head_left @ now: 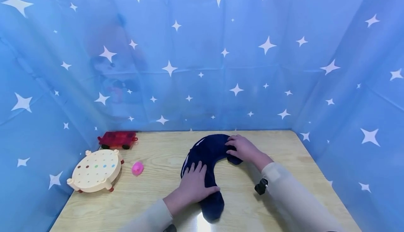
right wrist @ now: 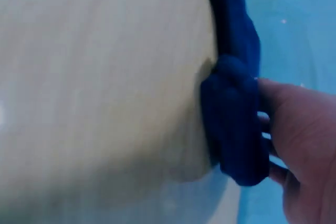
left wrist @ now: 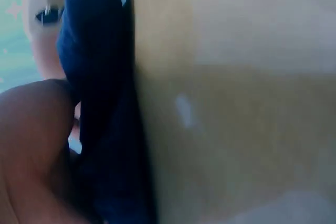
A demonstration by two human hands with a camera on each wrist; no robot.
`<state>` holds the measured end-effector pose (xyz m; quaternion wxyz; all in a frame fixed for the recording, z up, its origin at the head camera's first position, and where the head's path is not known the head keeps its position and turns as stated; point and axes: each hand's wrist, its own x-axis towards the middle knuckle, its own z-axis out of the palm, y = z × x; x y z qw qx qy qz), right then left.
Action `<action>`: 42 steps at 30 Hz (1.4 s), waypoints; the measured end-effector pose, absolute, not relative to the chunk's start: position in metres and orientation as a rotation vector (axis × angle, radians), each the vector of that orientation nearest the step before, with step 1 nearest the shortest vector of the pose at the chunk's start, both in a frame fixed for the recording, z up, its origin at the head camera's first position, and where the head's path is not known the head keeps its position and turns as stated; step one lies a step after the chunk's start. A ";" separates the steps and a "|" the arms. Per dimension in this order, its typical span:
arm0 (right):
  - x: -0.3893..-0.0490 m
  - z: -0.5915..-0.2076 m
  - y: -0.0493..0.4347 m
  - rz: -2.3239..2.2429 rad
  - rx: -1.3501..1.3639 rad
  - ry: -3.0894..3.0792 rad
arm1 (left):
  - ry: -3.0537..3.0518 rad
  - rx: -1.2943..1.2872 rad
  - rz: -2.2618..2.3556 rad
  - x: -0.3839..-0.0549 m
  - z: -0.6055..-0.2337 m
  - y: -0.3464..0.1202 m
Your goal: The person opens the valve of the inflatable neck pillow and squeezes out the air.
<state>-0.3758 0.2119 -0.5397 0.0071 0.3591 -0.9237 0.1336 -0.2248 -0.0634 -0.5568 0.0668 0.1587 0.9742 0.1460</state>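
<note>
A navy blue U-shaped neck pillow (head_left: 217,144) with white marks on its outer edge lies curved on the table, its opening toward the right. My left hand (head_left: 194,186) rests on its near arm, fingers extended and thumb spread toward the inner edge. At the far arm's end, my right hand (head_left: 243,149) lies over the fabric with fingers pointing left. The right wrist view catches the pillow's rounded end (right wrist: 236,129) beside the right hand (right wrist: 307,135), hiding its fingertips. In the blurred left wrist view, the dark fabric (left wrist: 105,103) runs alongside the left hand (left wrist: 37,145).
A cream round stool-like toy (head_left: 94,172) with short red-tipped legs stands at the left. Behind it is a red toy cart (head_left: 118,139) with black wheels. A small pink toy (head_left: 137,168) sits nearby on the wooden table (head_left: 157,154). Blue star-printed curtains (head_left: 202,49) enclose the table.
</note>
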 end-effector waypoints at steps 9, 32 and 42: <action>-0.336 -0.554 0.226 0.504 0.881 -2.920 | 2.681 0.966 0.418 -0.284 -0.547 -0.135; -0.271 -0.554 0.213 1.364 0.181 -2.818 | 2.741 0.913 0.386 -0.288 -0.545 -0.138; -0.275 -0.535 0.227 1.329 0.262 -2.908 | 2.692 0.906 0.404 -0.296 -0.551 -0.142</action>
